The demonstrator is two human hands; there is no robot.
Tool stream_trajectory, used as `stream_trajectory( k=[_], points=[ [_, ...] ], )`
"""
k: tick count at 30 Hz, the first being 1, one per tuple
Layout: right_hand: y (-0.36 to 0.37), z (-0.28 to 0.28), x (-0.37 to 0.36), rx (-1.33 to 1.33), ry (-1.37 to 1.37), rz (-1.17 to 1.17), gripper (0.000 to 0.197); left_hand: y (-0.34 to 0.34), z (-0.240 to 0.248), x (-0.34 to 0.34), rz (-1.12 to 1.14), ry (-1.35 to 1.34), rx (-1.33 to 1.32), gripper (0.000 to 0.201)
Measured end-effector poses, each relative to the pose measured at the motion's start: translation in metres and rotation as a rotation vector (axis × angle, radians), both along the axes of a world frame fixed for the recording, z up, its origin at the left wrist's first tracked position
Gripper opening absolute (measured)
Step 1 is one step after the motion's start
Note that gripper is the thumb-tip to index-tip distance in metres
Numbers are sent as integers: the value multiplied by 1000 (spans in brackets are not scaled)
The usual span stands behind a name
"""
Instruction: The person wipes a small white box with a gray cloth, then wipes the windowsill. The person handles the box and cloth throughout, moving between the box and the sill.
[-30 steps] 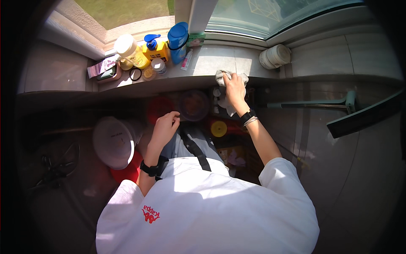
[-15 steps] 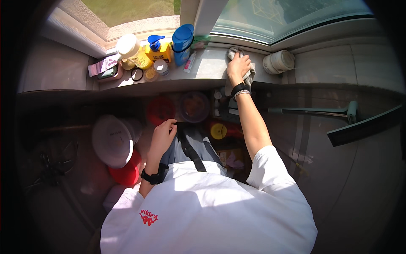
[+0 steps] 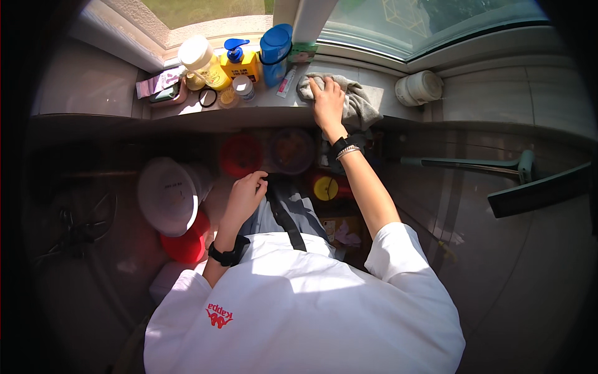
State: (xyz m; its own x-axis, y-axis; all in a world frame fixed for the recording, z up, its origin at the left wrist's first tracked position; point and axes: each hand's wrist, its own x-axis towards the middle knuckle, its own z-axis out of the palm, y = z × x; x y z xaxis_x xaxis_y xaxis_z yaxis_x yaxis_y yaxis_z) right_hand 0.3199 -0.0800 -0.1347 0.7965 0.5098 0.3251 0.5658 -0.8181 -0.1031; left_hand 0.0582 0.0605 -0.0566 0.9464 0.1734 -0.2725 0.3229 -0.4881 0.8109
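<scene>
On the window sill, my right hand presses down on a crumpled grey cloth, its fingers curled over the cloth's left part. A white and red tube lies just left of the cloth. My left hand stays low in front of my waist, fingers bent and drawn together. Its fingertips are beside the top of a black strap that hangs over my grey trousers. Whether they pinch anything is too small to tell.
Left along the sill stand a blue container, a yellow pump bottle, a white-lidded yellow bottle and small jars. White stacked rolls sit at the right. Below are a pale basin, a red basin and a squeegee.
My right hand has slid left along the sill with the cloth, which is now more spread out and closer to the tube. My left hand has barely moved.
</scene>
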Motion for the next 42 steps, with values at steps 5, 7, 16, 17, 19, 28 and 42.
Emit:
stream_trajectory(
  k=[5,7,16,17,19,28,42],
  points=[
    [-24,12,-35,86,140,127,52,-6,4,8,-39,-42,25,19],
    [-35,16,-40,84,206,160,54,-9,4,11,-41,-42,6,19],
    [-31,11,13,47,354,-95,55,-8,5,9,-58,-66,69,21],
    [-22,10,19,56,364,-113,57,-8,5,7,-56,-48,81,21],
    [-8,7,22,57,361,-132,60,-8,3,3,-44,-27,74,21],
    [-15,5,-3,36,257,74,64,-15,-2,6,-53,-28,54,20],
    [-127,-9,30,109,252,-73,61,-26,14,38,-137,-35,60,22]
  ],
)
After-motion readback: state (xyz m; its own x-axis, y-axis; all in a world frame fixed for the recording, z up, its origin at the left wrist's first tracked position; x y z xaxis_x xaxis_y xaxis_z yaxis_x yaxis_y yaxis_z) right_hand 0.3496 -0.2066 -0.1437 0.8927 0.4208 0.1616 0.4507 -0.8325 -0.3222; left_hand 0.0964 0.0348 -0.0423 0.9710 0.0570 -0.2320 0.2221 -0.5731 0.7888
